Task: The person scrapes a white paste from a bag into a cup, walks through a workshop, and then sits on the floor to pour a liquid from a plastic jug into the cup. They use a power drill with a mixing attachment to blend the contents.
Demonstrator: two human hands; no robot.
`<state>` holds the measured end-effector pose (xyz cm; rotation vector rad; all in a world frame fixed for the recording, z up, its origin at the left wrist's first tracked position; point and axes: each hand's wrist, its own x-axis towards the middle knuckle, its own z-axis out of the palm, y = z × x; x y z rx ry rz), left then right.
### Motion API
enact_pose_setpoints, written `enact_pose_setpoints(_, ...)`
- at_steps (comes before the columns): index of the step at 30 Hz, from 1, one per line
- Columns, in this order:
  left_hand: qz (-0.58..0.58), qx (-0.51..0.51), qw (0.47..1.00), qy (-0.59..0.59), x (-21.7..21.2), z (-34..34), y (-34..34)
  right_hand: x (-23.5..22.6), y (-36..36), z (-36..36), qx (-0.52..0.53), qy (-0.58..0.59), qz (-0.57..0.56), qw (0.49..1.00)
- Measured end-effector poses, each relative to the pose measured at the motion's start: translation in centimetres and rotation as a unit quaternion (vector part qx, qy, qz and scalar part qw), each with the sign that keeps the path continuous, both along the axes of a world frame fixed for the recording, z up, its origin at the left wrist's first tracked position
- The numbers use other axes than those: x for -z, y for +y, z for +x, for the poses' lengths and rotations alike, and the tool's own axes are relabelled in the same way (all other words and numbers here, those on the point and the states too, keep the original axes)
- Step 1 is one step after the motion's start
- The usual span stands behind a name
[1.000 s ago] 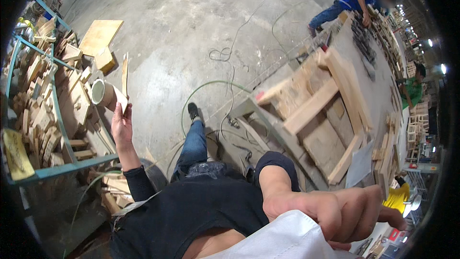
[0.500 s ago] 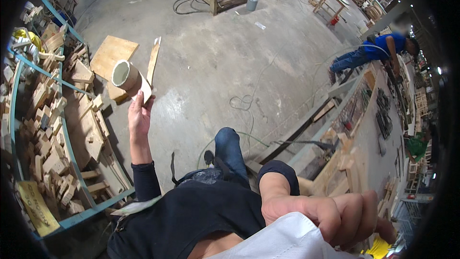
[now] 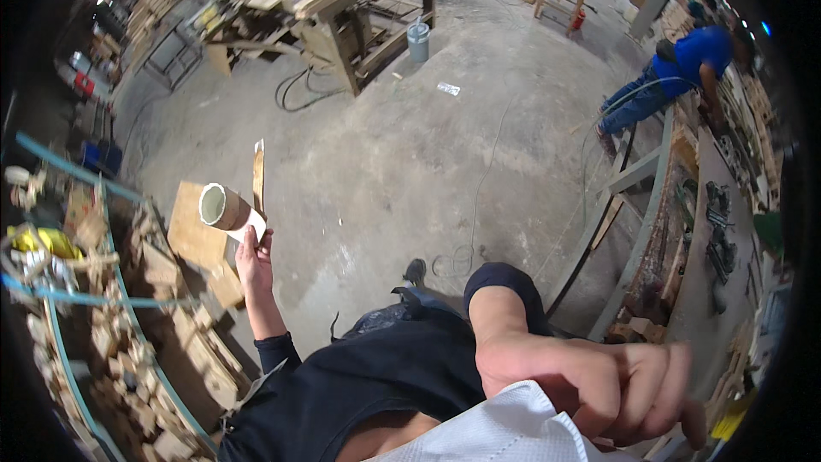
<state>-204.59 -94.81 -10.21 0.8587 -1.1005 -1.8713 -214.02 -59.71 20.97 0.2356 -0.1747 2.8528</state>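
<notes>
My left hand (image 3: 255,265) is raised at the left, fingers closed on a cup-like container (image 3: 229,210). The container is a brownish cylinder with a rough white rim, a pale inside and a flat whitish tongue, which my fingers pinch. A narrow wooden stick (image 3: 258,175) with a whitish tip stands out beside it, its lower end close to my fingers. My right hand (image 3: 581,376) is very near the camera at the lower right, fingers curled and slightly blurred. White fabric (image 3: 479,432) with a stitched edge covers part of this hand; whatever its fingertips hold is hidden.
Blue-railed racks (image 3: 128,316) of wood offcuts line the left, beside a wooden board (image 3: 195,227). Ahead stands a wooden workbench (image 3: 333,43) with a grey bucket (image 3: 418,41) near it. At right a person in blue (image 3: 684,68) bends over a long bench (image 3: 727,205). Cables lie on the floor.
The view has turned, bringing more of the workbench and far hall into sight. My left hand still holds the container, now lower in the picture. My right hand stays at the white fabric.
</notes>
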Motion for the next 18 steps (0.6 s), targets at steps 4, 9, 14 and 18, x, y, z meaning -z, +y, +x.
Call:
enact_pose_setpoints(4, -0.006, 0.068, 0.998, 0.007, -0.6, -11.1, -4.0, 2.2, -2.8, -8.7, -0.038, 0.111, -0.149, 0.982)
enact_pose_setpoints(9, 0.027, 0.092, 0.995, -0.017, 0.6, -25.0, -6.7, 5.9, -9.7, -25.6, 0.179, 0.214, 0.013, 0.96)
enact_pose_setpoints(14, 0.017, 0.146, 0.989, 0.004, 3.9, -42.1, -10.5, 15.3, -13.6, -43.1, 0.109, 0.177, 0.338, 0.918)
enact_pose_setpoints(18, 0.038, 0.21, 0.977, 0.009, 4.1, -57.2, -12.6, 30.9, -14.8, -57.4, -0.023, -0.114, 0.617, 0.778)
